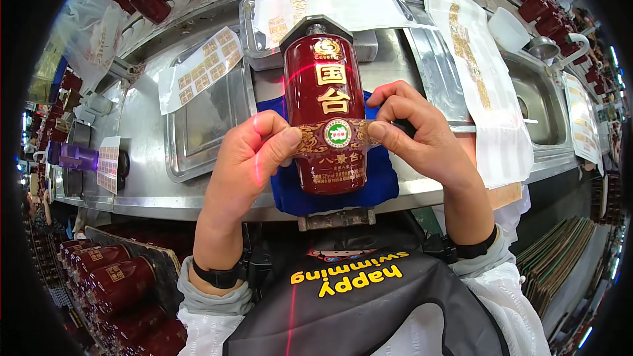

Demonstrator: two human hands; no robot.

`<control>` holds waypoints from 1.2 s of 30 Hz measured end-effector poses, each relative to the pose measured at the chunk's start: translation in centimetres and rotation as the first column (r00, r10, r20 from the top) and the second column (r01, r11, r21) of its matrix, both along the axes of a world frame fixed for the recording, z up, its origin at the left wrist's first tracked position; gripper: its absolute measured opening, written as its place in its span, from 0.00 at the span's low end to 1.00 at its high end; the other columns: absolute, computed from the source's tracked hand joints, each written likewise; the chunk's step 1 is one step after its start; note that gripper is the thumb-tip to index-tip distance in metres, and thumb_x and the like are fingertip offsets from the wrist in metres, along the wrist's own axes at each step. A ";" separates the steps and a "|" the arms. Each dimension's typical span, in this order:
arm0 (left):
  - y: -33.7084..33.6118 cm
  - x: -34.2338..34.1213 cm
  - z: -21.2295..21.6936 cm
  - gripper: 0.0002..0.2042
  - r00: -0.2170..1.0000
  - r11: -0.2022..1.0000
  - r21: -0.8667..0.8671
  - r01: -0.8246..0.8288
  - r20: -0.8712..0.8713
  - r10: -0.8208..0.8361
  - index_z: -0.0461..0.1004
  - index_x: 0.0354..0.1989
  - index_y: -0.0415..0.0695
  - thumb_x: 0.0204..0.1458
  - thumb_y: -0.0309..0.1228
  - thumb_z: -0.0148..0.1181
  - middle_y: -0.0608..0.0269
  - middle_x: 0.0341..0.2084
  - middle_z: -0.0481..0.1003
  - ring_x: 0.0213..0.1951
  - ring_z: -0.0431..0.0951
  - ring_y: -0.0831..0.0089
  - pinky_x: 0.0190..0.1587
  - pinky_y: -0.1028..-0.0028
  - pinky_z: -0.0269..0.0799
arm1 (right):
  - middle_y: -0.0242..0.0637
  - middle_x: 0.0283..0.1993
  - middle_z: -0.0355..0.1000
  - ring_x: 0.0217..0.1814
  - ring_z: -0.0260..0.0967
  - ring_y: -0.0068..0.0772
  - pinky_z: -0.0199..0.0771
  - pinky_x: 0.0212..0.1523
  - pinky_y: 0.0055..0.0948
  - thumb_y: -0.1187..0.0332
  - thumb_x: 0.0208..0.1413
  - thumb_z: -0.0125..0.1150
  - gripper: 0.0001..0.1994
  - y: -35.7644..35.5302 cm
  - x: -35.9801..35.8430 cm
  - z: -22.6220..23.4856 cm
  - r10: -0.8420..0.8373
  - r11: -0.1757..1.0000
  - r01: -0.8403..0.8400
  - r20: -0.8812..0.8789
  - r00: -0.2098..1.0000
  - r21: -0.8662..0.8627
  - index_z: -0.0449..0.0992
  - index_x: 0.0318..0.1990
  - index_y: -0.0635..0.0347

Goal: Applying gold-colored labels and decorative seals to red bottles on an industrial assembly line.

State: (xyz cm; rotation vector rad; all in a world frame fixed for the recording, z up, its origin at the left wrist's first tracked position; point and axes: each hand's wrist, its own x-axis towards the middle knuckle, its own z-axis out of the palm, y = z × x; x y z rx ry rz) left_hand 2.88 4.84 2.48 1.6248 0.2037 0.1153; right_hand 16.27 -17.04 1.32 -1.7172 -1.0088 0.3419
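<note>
On the blue cloth (369, 188) at the steel bench's (142, 132) front edge, we are pressing a gold band label (333, 137) around the dark red bottle (324, 102); smoothing outward from the centre seal should prevent wrinkles. Left hand (254, 158) and right hand (422, 135) are curling inward, thumbs and forefingers pinching the label ends.

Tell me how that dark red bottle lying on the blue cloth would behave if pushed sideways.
The dark red bottle is round and lies on its side, so it would probably roll. Its glossy, ceramic-like surface looks slippery and breakable. The blue cloth beneath likely slows it, and the left hand and right hand steady it.
</note>
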 end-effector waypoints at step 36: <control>-2.9 -0.7 -2.7 0.42 0.969 0.996 0.001 -0.087 0.232 0.084 0.48 0.67 0.34 0.53 0.47 0.64 0.49 0.60 0.59 0.62 0.59 0.64 0.66 0.65 0.53 | 0.49 0.60 0.61 0.59 0.62 0.52 0.64 0.57 0.46 0.67 0.42 0.70 0.33 -2.4 -3.9 -1.2 0.055 0.997 -0.075 0.547 0.835 0.015 0.70 0.61 0.51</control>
